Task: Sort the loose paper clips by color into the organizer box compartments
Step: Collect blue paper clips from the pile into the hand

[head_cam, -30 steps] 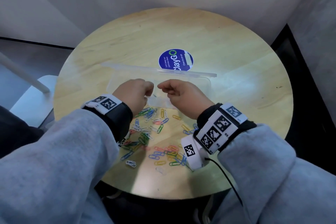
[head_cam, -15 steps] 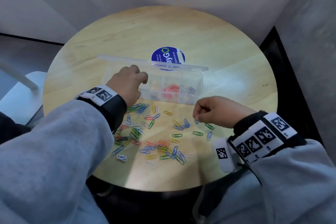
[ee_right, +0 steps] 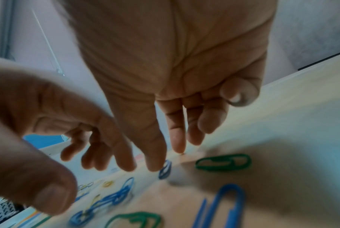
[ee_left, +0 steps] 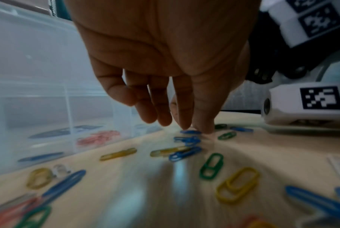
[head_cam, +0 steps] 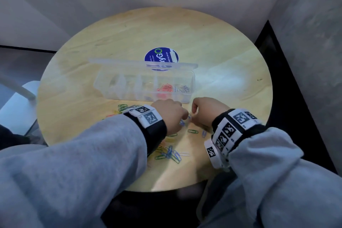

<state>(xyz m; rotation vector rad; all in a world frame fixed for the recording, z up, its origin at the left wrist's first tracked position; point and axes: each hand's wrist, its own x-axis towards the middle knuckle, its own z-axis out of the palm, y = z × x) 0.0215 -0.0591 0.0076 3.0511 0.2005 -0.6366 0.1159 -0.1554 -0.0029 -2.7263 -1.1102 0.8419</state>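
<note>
Head view: hands low over the round wooden surface (head_cam: 231, 46), the left hand (head_cam: 171, 114) and right hand (head_cam: 207, 110) close together just in front of the clear organizer box (head_cam: 144, 84), whose lid stands open. Red clips (head_cam: 164, 88) and pale clips (head_cam: 182, 88) lie in its two right compartments. Loose paper clips (head_cam: 169, 153) are scattered near the edge, partly hidden by the grey sleeves (head_cam: 83, 163).
Left wrist view: left hand (ee_left: 165, 54) with fingers pointing down, relaxed; index fingertip and thumb tip touch the surface at a blue clip (ee_left: 190, 132). Whether it is pinched I cannot tell. Yellow, green and blue clips lie in front; the box wall (ee_left: 38, 92) stands at left.
Right wrist view: right hand (ee_right: 175, 77) with fingers loosely extended downward, holding nothing; its thumb tip is just beside a small blue clip (ee_right: 165, 169). A green clip (ee_right: 223, 162) lies near it.
Around: blue round sticker (head_cam: 162, 57) behind the box, partly covered by the lid.
</note>
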